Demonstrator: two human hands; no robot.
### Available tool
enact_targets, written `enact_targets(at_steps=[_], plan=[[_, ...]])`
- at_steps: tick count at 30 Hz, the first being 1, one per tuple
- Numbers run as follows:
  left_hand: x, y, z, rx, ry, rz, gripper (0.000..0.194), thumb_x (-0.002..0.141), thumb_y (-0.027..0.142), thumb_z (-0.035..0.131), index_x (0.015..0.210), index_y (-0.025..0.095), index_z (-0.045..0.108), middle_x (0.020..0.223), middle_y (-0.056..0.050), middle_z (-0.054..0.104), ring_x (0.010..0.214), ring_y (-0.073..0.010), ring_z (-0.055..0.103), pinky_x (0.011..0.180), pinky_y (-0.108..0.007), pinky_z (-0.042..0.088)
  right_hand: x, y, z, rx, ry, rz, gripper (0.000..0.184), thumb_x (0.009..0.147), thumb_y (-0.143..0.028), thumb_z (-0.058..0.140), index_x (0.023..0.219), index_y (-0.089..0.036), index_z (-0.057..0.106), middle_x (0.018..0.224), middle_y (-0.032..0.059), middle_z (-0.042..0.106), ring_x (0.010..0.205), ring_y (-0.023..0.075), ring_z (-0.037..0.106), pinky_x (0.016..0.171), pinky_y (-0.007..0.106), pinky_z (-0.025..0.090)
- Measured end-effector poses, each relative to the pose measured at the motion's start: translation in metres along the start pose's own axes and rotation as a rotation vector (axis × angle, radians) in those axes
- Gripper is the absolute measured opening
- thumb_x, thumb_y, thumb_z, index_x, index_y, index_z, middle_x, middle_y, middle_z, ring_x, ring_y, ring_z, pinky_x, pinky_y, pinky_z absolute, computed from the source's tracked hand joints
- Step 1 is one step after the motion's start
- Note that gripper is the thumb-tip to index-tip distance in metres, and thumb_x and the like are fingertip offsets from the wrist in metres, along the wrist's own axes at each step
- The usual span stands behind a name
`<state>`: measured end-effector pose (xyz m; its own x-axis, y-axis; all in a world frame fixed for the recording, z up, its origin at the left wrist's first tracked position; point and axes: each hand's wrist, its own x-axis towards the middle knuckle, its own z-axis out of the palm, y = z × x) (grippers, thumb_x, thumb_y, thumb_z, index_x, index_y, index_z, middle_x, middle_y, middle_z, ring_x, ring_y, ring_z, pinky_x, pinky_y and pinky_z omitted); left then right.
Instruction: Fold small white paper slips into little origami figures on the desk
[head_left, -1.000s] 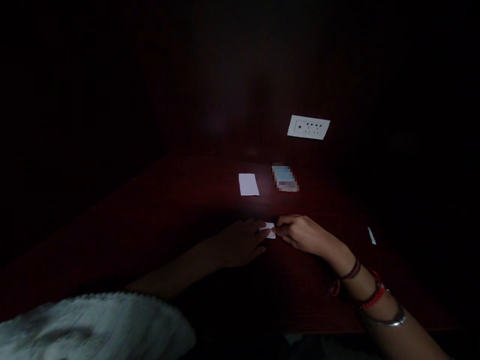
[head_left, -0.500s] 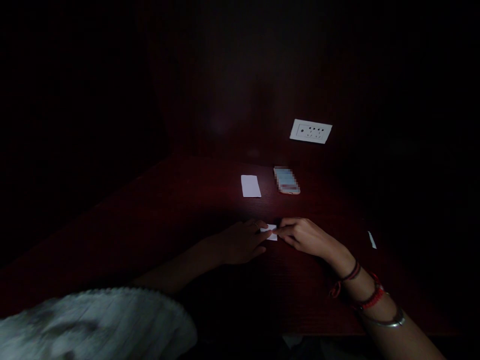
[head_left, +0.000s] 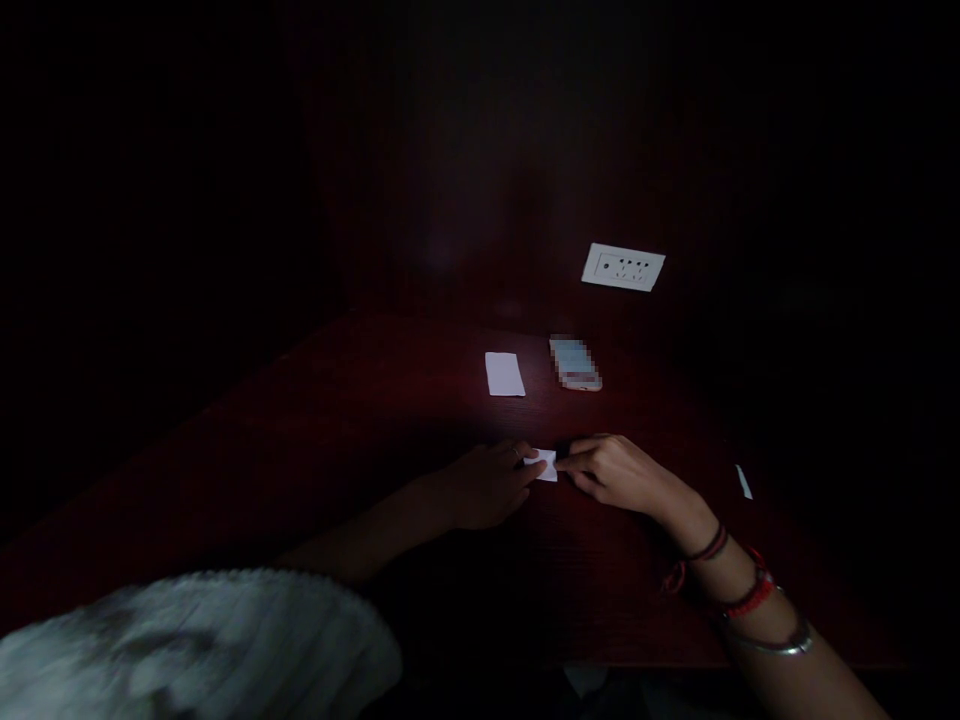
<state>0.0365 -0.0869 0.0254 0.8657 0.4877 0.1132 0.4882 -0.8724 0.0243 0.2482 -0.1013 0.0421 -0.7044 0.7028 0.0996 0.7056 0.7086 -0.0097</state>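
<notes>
A small folded piece of white paper (head_left: pixel 550 467) lies on the dark red table, with crease lines on its face. My left hand (head_left: pixel 491 485) rests from the left with its fingers spread, fingertips pressing the paper's left part down. At the paper's right edge is my right hand (head_left: pixel 619 475), its fingers curled and the index finger pointing at the edge. Whether that fingertip touches the paper I cannot tell. Nothing shows inside the right hand's curled fingers.
Farther back on the table (head_left: pixel 420 365) lie a white paper sheet (head_left: pixel 505 374) and a phone (head_left: pixel 576 363) with a blurred screen. A wall socket (head_left: pixel 624 267) sits above them. To the right is a thin white paper strip (head_left: pixel 744 482). Surroundings are very dark.
My right index finger has drawn back rightward from on top of the folded paper to its edge. My left hand still presses the paper. The view has shifted slightly.
</notes>
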Motion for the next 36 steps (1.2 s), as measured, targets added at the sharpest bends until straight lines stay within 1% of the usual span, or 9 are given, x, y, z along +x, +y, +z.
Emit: enact_targets(at_steps=[3, 6, 11, 15, 23, 27, 31, 33, 36], plan=[[0.001, -0.001, 0.001, 0.005, 0.034, 0.026, 0.035, 0.083, 0.023, 0.032, 0.117, 0.018, 0.034, 0.114, -0.008, 0.039, 0.097, -0.0202, 0.04, 0.076, -0.031, 0.037, -0.001, 0.002, 0.0, 0.003, 0.034, 0.032, 0.024, 0.078, -0.017, 0.039, 0.089, -0.019, 0.06, 0.077, 0.0024, 0.056, 0.067, 0.0107, 0.051, 0.065, 0.022, 0.035], [0.004, -0.003, 0.002, 0.014, 0.065, 0.067, 0.033, 0.082, 0.018, 0.031, 0.115, 0.016, 0.038, 0.108, -0.009, 0.043, 0.093, -0.019, 0.042, 0.077, -0.03, 0.036, 0.0, 0.002, 0.0, 0.038, 0.068, 0.054, 0.025, 0.078, -0.018, 0.039, 0.094, -0.02, 0.058, 0.078, 0.0022, 0.056, 0.066, 0.0101, 0.051, 0.064, 0.021, 0.036], [0.009, -0.007, 0.004, -0.001, 0.124, 0.09, 0.032, 0.081, 0.013, 0.033, 0.112, 0.013, 0.04, 0.103, -0.009, 0.045, 0.092, -0.0177, 0.042, 0.079, -0.029, 0.035, 0.002, 0.002, 0.001, 0.102, 0.04, 0.007, 0.027, 0.078, -0.019, 0.041, 0.1, -0.022, 0.056, 0.077, 0.0021, 0.055, 0.066, 0.0097, 0.051, 0.063, 0.02, 0.036], [0.008, -0.008, 0.002, 0.022, 0.12, 0.139, 0.028, 0.08, 0.014, 0.036, 0.107, 0.013, 0.045, 0.103, -0.008, 0.046, 0.092, -0.0176, 0.043, 0.08, -0.028, 0.034, 0.002, 0.004, 0.003, 0.126, 0.027, -0.019, 0.029, 0.077, -0.017, 0.042, 0.103, -0.023, 0.054, 0.08, 0.0022, 0.054, 0.067, 0.0092, 0.051, 0.063, 0.02, 0.037], [0.011, -0.008, 0.0, 0.064, 0.097, 0.16, 0.028, 0.077, 0.012, 0.04, 0.104, 0.013, 0.048, 0.102, -0.008, 0.048, 0.089, -0.0169, 0.044, 0.079, -0.027, 0.034, 0.004, 0.006, 0.007, 0.1, 0.008, -0.038, 0.031, 0.078, -0.018, 0.042, 0.106, -0.025, 0.052, 0.081, 0.0019, 0.054, 0.069, 0.0096, 0.051, 0.065, 0.021, 0.037], [0.011, -0.008, 0.001, 0.066, 0.078, 0.137, 0.028, 0.076, 0.01, 0.04, 0.102, 0.013, 0.049, 0.1, -0.008, 0.048, 0.088, -0.017, 0.045, 0.078, -0.027, 0.034, 0.004, 0.004, 0.005, 0.083, 0.011, -0.037, 0.028, 0.078, -0.019, 0.041, 0.103, -0.026, 0.054, 0.082, 0.0016, 0.054, 0.07, 0.0098, 0.051, 0.065, 0.02, 0.036], [0.009, -0.007, -0.001, 0.058, 0.06, 0.085, 0.03, 0.075, 0.012, 0.04, 0.104, 0.015, 0.047, 0.101, -0.008, 0.048, 0.088, -0.018, 0.046, 0.073, -0.029, 0.037, 0.002, 0.004, 0.003, 0.039, 0.023, -0.02, 0.022, 0.078, -0.019, 0.04, 0.089, -0.021, 0.06, 0.08, 0.0021, 0.055, 0.071, 0.0103, 0.051, 0.065, 0.021, 0.036], [0.008, -0.006, -0.002, 0.051, 0.052, 0.077, 0.031, 0.076, 0.013, 0.039, 0.106, 0.015, 0.046, 0.103, -0.008, 0.047, 0.089, -0.0182, 0.046, 0.073, -0.03, 0.037, 0.001, 0.004, 0.003, 0.006, 0.041, 0.006, 0.021, 0.078, -0.019, 0.04, 0.084, -0.019, 0.061, 0.078, 0.0025, 0.055, 0.07, 0.0107, 0.051, 0.066, 0.021, 0.036], [0.007, -0.005, -0.004, 0.048, 0.048, 0.074, 0.031, 0.077, 0.014, 0.038, 0.107, 0.016, 0.045, 0.103, -0.007, 0.048, 0.092, -0.0189, 0.045, 0.075, -0.03, 0.036, 0.002, 0.004, 0.004, -0.006, 0.087, 0.041, 0.022, 0.078, -0.019, 0.04, 0.086, -0.018, 0.06, 0.076, 0.0028, 0.055, 0.067, 0.0106, 0.05, 0.065, 0.022, 0.035]])
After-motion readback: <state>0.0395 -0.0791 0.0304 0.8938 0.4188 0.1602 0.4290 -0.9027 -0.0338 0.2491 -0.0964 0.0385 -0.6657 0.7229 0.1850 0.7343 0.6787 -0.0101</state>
